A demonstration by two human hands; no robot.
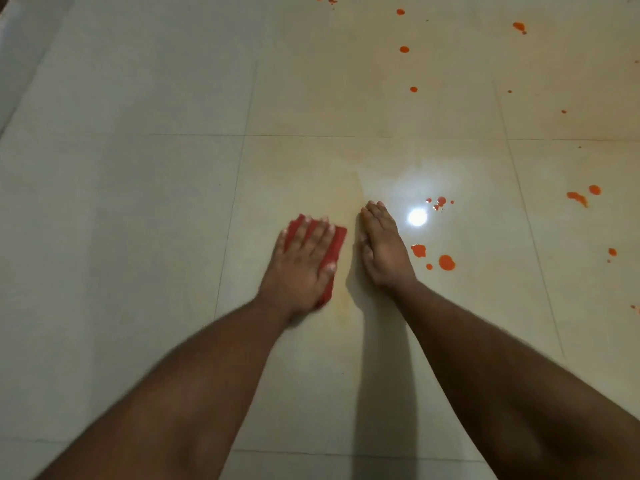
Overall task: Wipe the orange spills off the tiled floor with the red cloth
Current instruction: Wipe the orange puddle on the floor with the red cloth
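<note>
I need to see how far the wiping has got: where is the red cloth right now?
In the head view the red cloth lies flat on the tiled floor under the left hand, left of the right hand and the nearest orange spills.

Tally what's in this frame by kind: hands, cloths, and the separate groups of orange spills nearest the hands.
Hands: 2, left hand pressing flat on the cloth, right hand flat on the tiled floor
Red cloth: 1
Orange spill clusters close to the right hand: 2, and
Total: 5
</note>
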